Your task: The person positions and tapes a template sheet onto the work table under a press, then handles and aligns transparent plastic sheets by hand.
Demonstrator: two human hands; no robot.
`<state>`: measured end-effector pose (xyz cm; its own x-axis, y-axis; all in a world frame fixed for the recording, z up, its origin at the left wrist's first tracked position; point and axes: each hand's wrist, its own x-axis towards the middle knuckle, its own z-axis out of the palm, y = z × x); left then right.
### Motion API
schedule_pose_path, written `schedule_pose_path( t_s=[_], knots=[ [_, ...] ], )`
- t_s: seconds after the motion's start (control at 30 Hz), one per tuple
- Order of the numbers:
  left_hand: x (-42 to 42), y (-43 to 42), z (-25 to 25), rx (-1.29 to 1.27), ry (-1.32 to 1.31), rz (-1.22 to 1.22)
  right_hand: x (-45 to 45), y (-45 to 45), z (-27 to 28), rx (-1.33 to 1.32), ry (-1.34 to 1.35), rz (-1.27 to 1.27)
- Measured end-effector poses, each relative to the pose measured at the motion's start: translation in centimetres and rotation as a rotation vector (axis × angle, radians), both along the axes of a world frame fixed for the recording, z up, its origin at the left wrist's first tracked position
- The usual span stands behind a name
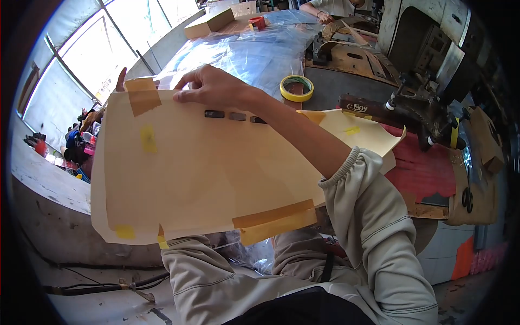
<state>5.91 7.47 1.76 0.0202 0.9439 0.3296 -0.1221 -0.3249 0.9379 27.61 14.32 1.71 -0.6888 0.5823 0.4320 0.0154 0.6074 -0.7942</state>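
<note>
A large cream card sheet point(189, 157) is tilted up in front of me, with brown and yellow tape on it. Along its upper part are dark slots. My right hand point(216, 88) pinches the top edge between thumb and fingers, just right of a brown tape strip point(144, 96) lying over that edge. My left hand point(121, 79) is mostly hidden behind the sheet; a finger pokes above the top left corner, and its grip cannot be seen. Another brown tape strip point(276, 221) hangs at the lower edge.
Beyond the sheet, a yellow tape roll point(297, 88) rests on the table near clear plastic film point(244, 51). A dark machine point(428, 103) stands at right, with red material point(422, 165) and scissors point(467, 200) nearby. Another person's hand point(325, 17) is at the far end.
</note>
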Motion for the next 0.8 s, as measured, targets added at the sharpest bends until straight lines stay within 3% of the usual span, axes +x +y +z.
schedule_pose_path(
  t_s=[0.1, 0.5, 0.8],
  knots=[
    [-0.2, 0.3, -0.1, -0.008, -0.007, 0.003, 0.0, -0.4, 0.0, 0.106, 0.039, 0.052],
    [-0.1, 2.0, -0.4, -0.024, -0.029, -0.001, 1.1, -0.2, -0.1, -0.006, 0.047, 0.086],
    [-3.5, 1.7, 0.1, -0.023, -0.048, 0.024, 2.3, 0.8, 0.7, 0.033, 0.069, -0.133]
  ],
)
